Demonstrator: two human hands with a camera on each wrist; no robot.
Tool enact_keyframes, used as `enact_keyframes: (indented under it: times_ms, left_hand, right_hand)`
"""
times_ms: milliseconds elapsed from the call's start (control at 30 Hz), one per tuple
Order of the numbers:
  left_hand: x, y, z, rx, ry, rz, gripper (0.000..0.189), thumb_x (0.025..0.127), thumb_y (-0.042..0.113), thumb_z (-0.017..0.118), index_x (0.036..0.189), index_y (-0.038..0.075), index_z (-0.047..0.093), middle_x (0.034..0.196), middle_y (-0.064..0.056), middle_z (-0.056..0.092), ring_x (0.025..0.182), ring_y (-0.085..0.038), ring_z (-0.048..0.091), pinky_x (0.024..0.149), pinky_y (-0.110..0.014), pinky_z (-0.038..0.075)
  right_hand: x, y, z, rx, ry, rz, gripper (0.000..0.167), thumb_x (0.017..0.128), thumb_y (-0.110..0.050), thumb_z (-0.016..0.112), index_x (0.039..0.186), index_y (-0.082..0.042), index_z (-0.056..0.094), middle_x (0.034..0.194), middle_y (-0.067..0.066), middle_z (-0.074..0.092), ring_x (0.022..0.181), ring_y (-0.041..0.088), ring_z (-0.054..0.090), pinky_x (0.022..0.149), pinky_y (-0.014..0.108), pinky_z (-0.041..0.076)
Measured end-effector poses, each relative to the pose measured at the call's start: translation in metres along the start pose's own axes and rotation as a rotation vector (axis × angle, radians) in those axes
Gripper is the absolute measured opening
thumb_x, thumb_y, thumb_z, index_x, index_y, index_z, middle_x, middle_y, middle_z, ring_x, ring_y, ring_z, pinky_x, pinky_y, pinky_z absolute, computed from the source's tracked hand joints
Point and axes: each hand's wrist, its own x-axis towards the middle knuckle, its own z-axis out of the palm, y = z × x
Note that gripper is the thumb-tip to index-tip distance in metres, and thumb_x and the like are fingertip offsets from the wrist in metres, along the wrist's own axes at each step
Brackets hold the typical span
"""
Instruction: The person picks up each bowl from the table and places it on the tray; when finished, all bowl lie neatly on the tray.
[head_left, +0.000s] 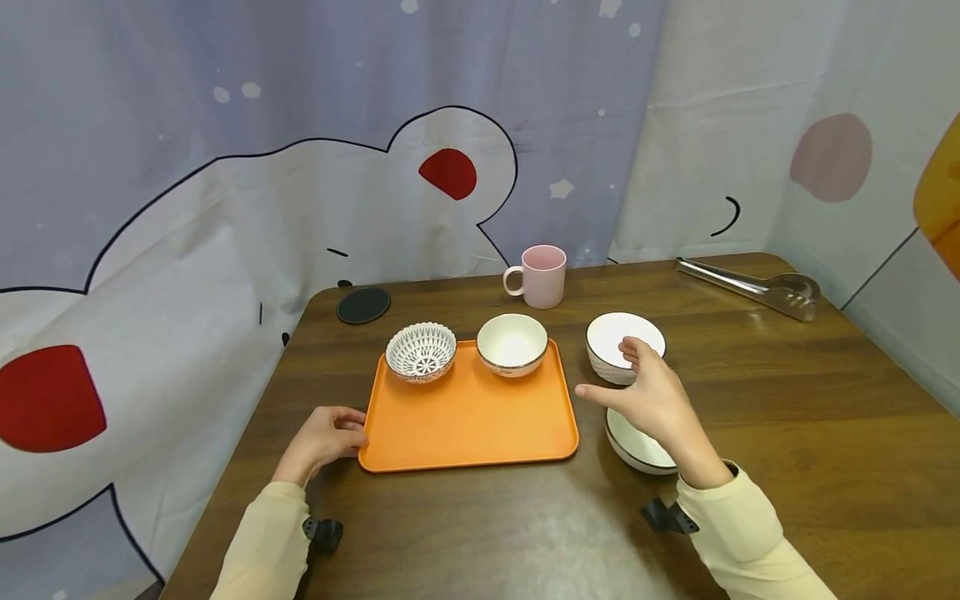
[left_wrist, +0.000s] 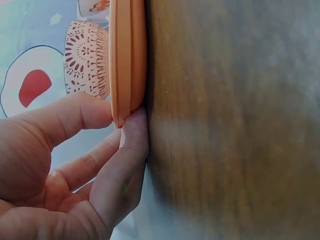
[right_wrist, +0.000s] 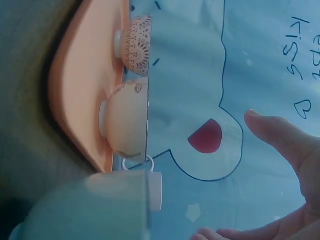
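My left hand (head_left: pixel 324 439) pinches the left edge of an orange tray (head_left: pixel 465 425), which lies on the table. In the left wrist view, thumb and fingertips meet round the tray's rim (left_wrist: pixel 128 65). At the tray's back stand a small patterned bowl (head_left: pixel 422 350) with a scalloped rim and a cream bowl (head_left: pixel 513 342). My right hand (head_left: pixel 660 400) hovers right of the tray, thumb and fingers spread wide, holding nothing. Below it are a white textured bowl (head_left: pixel 606 337) and, closer to me, another pale bowl (head_left: pixel 637 443), both partly hidden by the hand.
Behind the tray stands a pink mug (head_left: pixel 543 277), its handle to the left. A round black coaster (head_left: pixel 363 306) lies at the back left, and metal tongs (head_left: pixel 750 287) lie at the back right. A printed curtain (head_left: pixel 315 217) hangs behind the table's far edge.
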Motion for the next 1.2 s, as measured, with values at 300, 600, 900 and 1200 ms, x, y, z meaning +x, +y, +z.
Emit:
enact_keyframes:
  times_ms: [300,600,900,1200]
  left_hand:
    - [-0.001,0.001,-0.001,0.007,-0.001,-0.004,0.042,0.081,-0.005,0.066,0.121,-0.014,0.056,0.102,-0.021,0.061,0.081,-0.019,0.064,0.078,-0.038,0.06]
    - [0.001,0.0,-0.001,0.008,0.003,0.002,0.042,0.081,-0.006,0.066,0.12,-0.014,0.056,0.1,-0.02,0.062,0.08,-0.019,0.063,0.077,-0.038,0.06]
    - [0.001,0.001,-0.001,0.009,-0.002,0.012,0.042,0.08,-0.006,0.066,0.12,-0.014,0.056,0.099,-0.02,0.062,0.08,-0.019,0.063,0.077,-0.038,0.06]
    - [0.0,0.001,0.0,0.024,0.0,-0.005,0.042,0.08,-0.004,0.066,0.12,-0.013,0.056,0.101,-0.02,0.062,0.081,-0.02,0.063,0.078,-0.038,0.06]
  right_hand:
    - [-0.026,0.016,-0.004,-0.033,0.027,-0.007,0.11,0.074,-0.048,0.08,0.152,0.002,0.023,0.15,0.025,0.037,0.137,0.042,0.036,0.109,0.057,0.032]
    - [-0.039,0.036,-0.005,-0.135,0.09,-0.023,0.11,0.07,-0.049,0.083,0.148,0.006,0.028,0.146,0.026,0.039,0.131,0.045,0.039,0.102,0.06,0.036]
    - [-0.05,0.054,-0.007,-0.18,0.126,-0.019,0.116,0.066,-0.049,0.086,0.148,0.007,0.025,0.144,0.031,0.035,0.131,0.05,0.031,0.096,0.065,0.037]
    - [-0.049,0.068,-0.008,-0.149,-0.011,0.074,0.136,0.065,-0.05,0.086,0.152,0.009,-0.001,0.147,0.041,0.014,0.124,0.055,0.035,0.093,0.067,0.042]
